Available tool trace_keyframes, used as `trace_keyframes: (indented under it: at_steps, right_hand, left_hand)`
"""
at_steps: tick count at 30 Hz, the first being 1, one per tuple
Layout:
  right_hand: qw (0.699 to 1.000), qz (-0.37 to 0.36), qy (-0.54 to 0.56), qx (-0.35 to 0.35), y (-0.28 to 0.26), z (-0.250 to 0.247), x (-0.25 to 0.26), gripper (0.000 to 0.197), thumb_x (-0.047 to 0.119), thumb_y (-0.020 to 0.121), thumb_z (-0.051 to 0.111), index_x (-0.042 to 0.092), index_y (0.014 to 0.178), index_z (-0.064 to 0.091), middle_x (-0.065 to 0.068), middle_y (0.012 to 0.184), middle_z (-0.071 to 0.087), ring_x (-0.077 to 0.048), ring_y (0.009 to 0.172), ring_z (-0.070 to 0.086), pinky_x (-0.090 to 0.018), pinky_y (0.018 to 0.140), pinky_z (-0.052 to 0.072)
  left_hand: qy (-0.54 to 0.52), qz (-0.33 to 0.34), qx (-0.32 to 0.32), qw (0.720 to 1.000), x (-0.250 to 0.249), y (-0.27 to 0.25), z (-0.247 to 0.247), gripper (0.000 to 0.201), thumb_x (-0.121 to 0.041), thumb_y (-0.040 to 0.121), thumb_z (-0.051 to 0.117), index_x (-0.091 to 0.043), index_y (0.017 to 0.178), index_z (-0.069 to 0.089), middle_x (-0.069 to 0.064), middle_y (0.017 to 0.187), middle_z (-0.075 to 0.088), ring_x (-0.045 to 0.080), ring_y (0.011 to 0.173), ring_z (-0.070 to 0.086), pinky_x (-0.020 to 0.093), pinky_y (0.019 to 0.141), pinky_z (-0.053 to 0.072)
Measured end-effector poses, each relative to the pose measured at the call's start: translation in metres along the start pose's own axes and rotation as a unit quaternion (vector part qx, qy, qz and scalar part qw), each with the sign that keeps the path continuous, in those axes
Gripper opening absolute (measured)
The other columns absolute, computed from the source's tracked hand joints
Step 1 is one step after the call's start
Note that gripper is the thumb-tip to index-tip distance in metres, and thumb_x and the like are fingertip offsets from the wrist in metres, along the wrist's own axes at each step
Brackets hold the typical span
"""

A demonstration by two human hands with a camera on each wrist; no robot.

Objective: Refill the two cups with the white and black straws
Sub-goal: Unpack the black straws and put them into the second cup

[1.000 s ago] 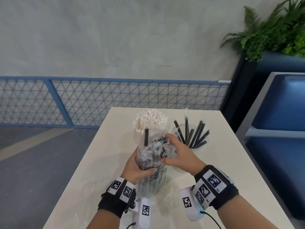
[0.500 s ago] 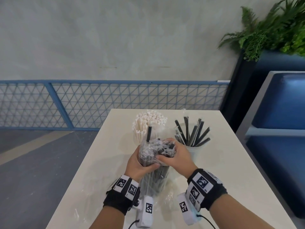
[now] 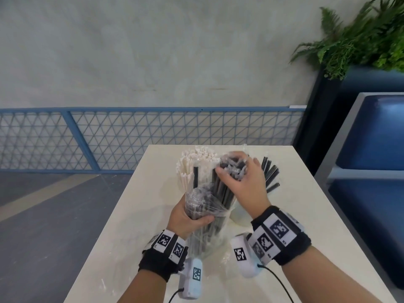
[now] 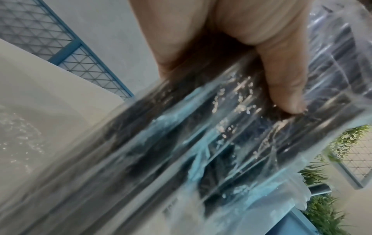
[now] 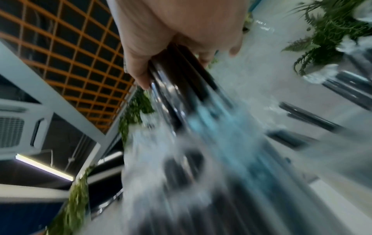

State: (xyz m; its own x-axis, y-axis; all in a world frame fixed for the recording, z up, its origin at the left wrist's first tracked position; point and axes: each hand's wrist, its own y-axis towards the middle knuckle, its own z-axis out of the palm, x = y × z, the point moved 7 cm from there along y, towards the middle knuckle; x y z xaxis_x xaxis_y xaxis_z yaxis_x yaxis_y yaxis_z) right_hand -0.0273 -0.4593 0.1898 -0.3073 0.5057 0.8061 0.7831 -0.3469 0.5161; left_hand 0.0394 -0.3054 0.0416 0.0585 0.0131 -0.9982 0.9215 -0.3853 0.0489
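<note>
A pale grey wall with a blue mesh railing runs behind a cream tabletop; a fern and a blue seat stand to the right. In the head view the left hand is wrapped round the middle of a clear plastic bag of black straws, whose lower end reaches down to the tabletop. The right hand is clamped on the tops of a bunch of black straws drawn partly up out of the bag, crinkled film under its fingers. Just behind the hands stands a cup of white straws with one black straw upright against it; to the right a second cup holds a few black straws fanned outwards, mostly hidden by the right hand.

The left wrist view shows the thumb pressing into the clear film over dark straws, with the tabletop and railing beyond.

The right wrist view is badly blurred: the fingers curl round dark straws, with loose black straws to the right and fern fronds above.
</note>
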Motion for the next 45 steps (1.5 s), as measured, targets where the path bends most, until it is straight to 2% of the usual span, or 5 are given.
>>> trace_keyframes:
  at_steps: [4,16,26,40,45]
  right_hand:
    - [0.994,0.007,0.108,-0.031,0.021,-0.017,0.014,0.029,0.016,0.076,0.074,0.03,0.091,0.054,0.012,0.083,0.062,0.004,0.076,0.061,-0.013,0.075,0.051]
    - [0.969,0.177,0.16,0.069,-0.028,0.02,-0.051,0.086,0.04,0.049,0.088,0.012,0.121,0.052,-0.001,0.111,0.068,-0.012,0.105,0.065,-0.043,0.097,0.05]
    - [0.968,0.151,0.192,-0.048,0.004,-0.003,-0.032,0.043,0.004,0.074,0.075,0.001,0.112,0.055,-0.001,0.093,0.072,-0.008,0.088,0.069,-0.024,0.083,0.055]
    - [0.924,0.148,0.323,-0.14,0.051,-0.04,-0.016,0.041,0.006,0.067,0.069,0.007,0.103,0.05,-0.011,0.085,0.058,-0.022,0.075,0.059,-0.035,0.07,0.052]
    - [0.886,0.21,0.392,-0.134,0.048,-0.04,-0.036,0.03,0.001,0.078,0.065,0.005,0.102,0.048,-0.011,0.077,0.054,-0.018,0.062,0.058,-0.028,0.055,0.052]
  left_hand:
    - [0.01,0.002,-0.013,1.0,-0.001,0.002,0.002,0.058,0.003,0.058,0.083,-0.011,0.108,0.06,0.003,0.095,0.072,0.015,0.091,0.07,0.024,0.074,0.056]
    - [0.022,0.018,-0.018,0.999,-0.006,-0.001,0.006,0.073,-0.027,0.051,0.085,-0.017,0.117,0.056,0.006,0.104,0.071,0.021,0.098,0.068,0.039,0.084,0.055]
    - [0.015,-0.012,-0.03,0.999,-0.006,-0.003,0.001,0.058,0.005,0.064,0.079,-0.007,0.115,0.055,0.009,0.098,0.07,0.01,0.083,0.071,0.021,0.069,0.056]
    - [0.028,-0.035,-0.068,0.997,0.002,-0.002,-0.006,0.069,-0.02,0.048,0.088,-0.014,0.11,0.058,0.009,0.097,0.072,0.023,0.093,0.069,0.041,0.085,0.055]
    - [0.083,-0.012,-0.087,0.993,-0.006,-0.002,-0.008,0.057,-0.009,0.06,0.085,-0.012,0.11,0.057,0.003,0.096,0.068,0.014,0.089,0.065,0.011,0.071,0.053]
